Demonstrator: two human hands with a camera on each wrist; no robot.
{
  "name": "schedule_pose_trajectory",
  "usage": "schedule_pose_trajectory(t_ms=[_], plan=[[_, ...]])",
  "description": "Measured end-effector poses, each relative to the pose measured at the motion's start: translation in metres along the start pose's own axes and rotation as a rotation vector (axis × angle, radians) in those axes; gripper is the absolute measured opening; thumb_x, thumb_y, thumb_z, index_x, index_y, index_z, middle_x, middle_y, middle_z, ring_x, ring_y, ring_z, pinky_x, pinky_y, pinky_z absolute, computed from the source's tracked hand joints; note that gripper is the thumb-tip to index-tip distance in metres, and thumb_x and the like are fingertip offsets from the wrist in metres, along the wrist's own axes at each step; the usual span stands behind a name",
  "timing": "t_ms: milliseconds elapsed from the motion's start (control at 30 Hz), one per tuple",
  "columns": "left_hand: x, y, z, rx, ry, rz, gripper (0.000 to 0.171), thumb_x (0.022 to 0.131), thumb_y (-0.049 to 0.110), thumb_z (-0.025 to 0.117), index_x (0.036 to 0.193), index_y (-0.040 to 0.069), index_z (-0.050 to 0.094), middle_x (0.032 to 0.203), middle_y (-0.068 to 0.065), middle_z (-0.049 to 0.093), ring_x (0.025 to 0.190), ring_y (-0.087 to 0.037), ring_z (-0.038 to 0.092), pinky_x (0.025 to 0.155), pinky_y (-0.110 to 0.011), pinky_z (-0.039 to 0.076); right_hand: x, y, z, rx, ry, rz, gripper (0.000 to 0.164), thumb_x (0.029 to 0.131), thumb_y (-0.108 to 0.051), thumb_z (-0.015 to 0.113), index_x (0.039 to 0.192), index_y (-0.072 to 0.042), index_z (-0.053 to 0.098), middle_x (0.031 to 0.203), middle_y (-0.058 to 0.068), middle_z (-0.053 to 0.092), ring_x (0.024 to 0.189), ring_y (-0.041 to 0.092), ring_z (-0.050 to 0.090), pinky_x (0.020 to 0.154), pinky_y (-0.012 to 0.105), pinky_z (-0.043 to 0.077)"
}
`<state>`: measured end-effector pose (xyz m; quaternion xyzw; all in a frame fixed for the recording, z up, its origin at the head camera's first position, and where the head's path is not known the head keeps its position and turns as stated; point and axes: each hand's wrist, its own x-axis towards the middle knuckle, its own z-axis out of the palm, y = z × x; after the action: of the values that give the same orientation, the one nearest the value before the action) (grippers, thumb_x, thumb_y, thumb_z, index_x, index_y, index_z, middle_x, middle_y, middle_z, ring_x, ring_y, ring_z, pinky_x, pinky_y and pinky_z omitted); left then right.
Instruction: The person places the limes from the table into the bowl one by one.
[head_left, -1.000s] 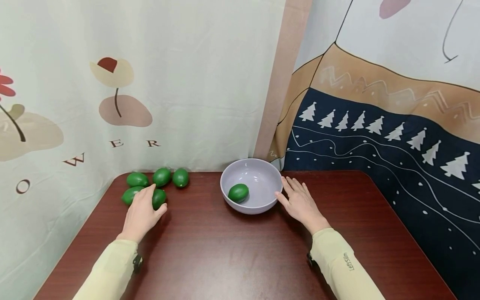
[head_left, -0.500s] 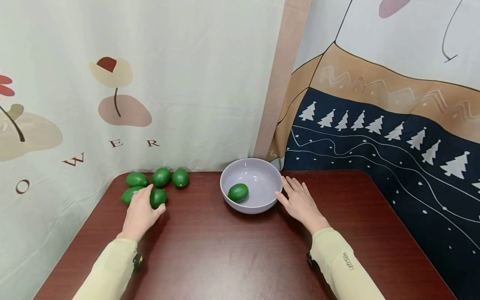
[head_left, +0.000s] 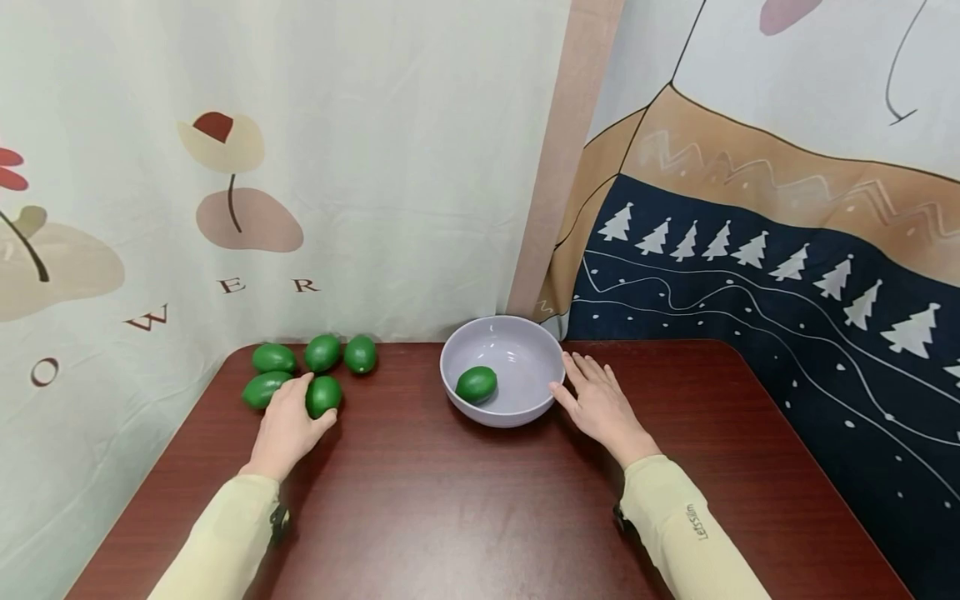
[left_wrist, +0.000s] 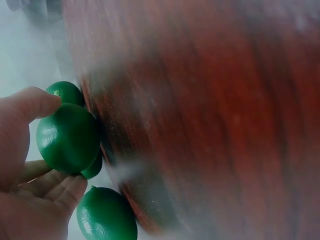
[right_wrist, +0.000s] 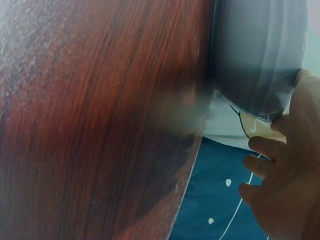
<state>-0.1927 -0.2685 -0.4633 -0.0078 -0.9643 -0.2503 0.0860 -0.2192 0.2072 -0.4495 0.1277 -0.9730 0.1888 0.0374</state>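
Between the thumb and fingers of my left hand [head_left: 287, 432] is a green lime [head_left: 324, 397]. The left wrist view shows the thumb on one side of that lime [left_wrist: 68, 138] and curled fingertips on the other. Several more limes lie around it, such as one left of the hand [head_left: 266, 390] and one at the back edge [head_left: 361, 355]. A lilac bowl [head_left: 528, 377] stands at the middle back with one lime [head_left: 476, 385] in it. My right hand [head_left: 600, 410] has its fingers extended, with thumb and fingertips at the bowl's right rim.
The dark red wooden table [head_left: 450, 508] reaches back to a pale printed curtain [head_left: 405, 208]. Beyond the table's right side hangs a dark blue cloth [head_left: 750, 317] with white trees on it.
My left hand has shifted slightly to the right, and the lime between its fingers has moved with it, away from the lime on its left. My right hand and the bowl have stayed put.
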Motion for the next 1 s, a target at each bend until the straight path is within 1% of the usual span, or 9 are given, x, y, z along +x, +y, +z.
schedule_pose_trajectory(t_ms=[333, 633, 1000], plan=[[0.0047, -0.0009, 0.0025, 0.002, -0.015, -0.014, 0.071, 0.092, 0.017, 0.073, 0.146, -0.015, 0.041, 0.145, -0.038, 0.041, 0.134, -0.054, 0.038, 0.108, -0.069, 0.035, 0.0000, -0.0001, -0.0007, 0.002, 0.000, 0.002, 0.071, 0.107, -0.047, 0.049, 0.161, -0.004, 0.033, 0.163, 0.025, 0.035, 0.154, 0.044, 0.026, 0.124, 0.061, 0.015], [0.0061, -0.0010, 0.0039, -0.006, -0.025, -0.029, 0.070, 0.094, 0.020, 0.071, 0.145, -0.015, 0.041, 0.145, -0.037, 0.042, 0.133, -0.053, 0.039, 0.107, -0.068, 0.037, 0.0011, -0.0004, 0.0002, 0.002, -0.009, 0.005, 0.071, 0.107, -0.048, 0.048, 0.161, -0.005, 0.032, 0.164, 0.023, 0.034, 0.154, 0.043, 0.026, 0.125, 0.060, 0.015], [0.0047, 0.0044, 0.0043, -0.018, -0.011, -0.007, 0.068, 0.094, 0.020, 0.070, 0.144, -0.015, 0.042, 0.143, -0.036, 0.043, 0.132, -0.051, 0.041, 0.107, -0.067, 0.037, 0.0002, 0.0000, 0.0005, 0.001, -0.002, 0.008, 0.071, 0.107, -0.048, 0.049, 0.161, -0.005, 0.033, 0.163, 0.023, 0.035, 0.154, 0.042, 0.025, 0.125, 0.060, 0.016]])
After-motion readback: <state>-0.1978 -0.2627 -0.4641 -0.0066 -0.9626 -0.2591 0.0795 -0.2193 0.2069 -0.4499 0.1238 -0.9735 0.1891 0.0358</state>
